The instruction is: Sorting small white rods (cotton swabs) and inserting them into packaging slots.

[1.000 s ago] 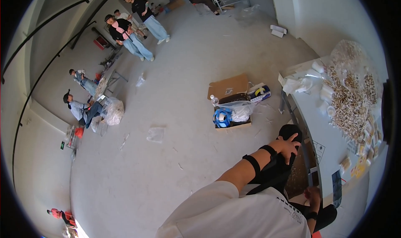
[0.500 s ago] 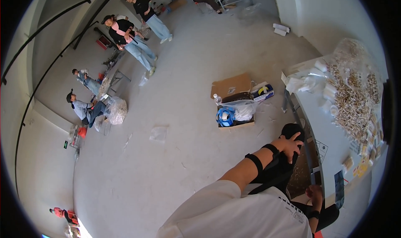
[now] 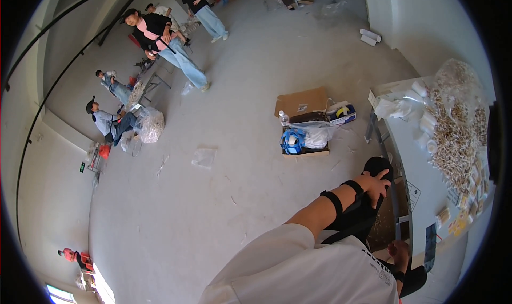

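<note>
My left hand point(image 3: 377, 187) lies on my black-clad knee point(image 3: 380, 168), its fingers spread and holding nothing. Lower down, by the near edge of the white table point(image 3: 397, 128), my right hand point(image 3: 398, 250) is over my lap; its fingers look bent, but they are too small and shadowed to make out. On the tabletop is a big heap of thin sticks with pale tips, like cotton swabs point(image 3: 453, 138). Small packed bundles point(image 3: 444, 216) lie at the heap's near end. A dark, flat phone-like object point(image 3: 430, 246) rests at the table's edge, nearest my right hand.
An open cardboard box point(image 3: 304, 152) with blue and white things stands on the floor, a clear bottle point(image 3: 284, 118) beside its flap. A plastic bag point(image 3: 204, 157) lies on the floor. Several people sit or stand further off, one in pink and black point(image 3: 157, 37). Clear bags point(image 3: 453, 80) top the heap.
The view has tilted slightly, so the box, table and people sit a little differently in it. The person in pink and black appears larger and closer. My hands keep their places.
</note>
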### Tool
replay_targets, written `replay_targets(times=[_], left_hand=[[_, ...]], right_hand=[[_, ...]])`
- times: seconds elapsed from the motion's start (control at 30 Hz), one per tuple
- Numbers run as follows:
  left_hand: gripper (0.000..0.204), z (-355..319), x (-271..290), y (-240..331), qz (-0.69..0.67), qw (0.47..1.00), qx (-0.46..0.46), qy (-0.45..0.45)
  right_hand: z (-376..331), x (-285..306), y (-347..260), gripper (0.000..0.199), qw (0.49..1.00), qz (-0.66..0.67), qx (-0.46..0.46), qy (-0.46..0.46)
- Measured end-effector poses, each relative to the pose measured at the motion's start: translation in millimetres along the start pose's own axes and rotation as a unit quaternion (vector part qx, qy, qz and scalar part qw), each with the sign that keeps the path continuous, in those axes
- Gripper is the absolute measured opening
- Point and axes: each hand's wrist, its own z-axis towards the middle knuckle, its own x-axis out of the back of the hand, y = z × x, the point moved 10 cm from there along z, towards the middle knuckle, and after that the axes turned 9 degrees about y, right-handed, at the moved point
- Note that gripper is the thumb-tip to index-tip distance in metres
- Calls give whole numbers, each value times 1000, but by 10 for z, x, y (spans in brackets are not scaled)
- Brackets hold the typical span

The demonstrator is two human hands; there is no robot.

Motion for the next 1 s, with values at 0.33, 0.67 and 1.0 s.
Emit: replay_targets(times=[0.33, 0.67, 1.0], left_hand=[[67, -44, 82, 97, 18, 1000, 11, -10], [74, -11, 50, 105, 19, 1000, -2, -16], [74, -40, 86, 141, 17, 1000, 2, -4]], right_hand=[[157, 16, 122, 21, 998, 38, -4, -39], [204, 17, 181, 19, 999, 27, -11, -18], [318, 120, 253, 14, 999, 29, -4, -21]])
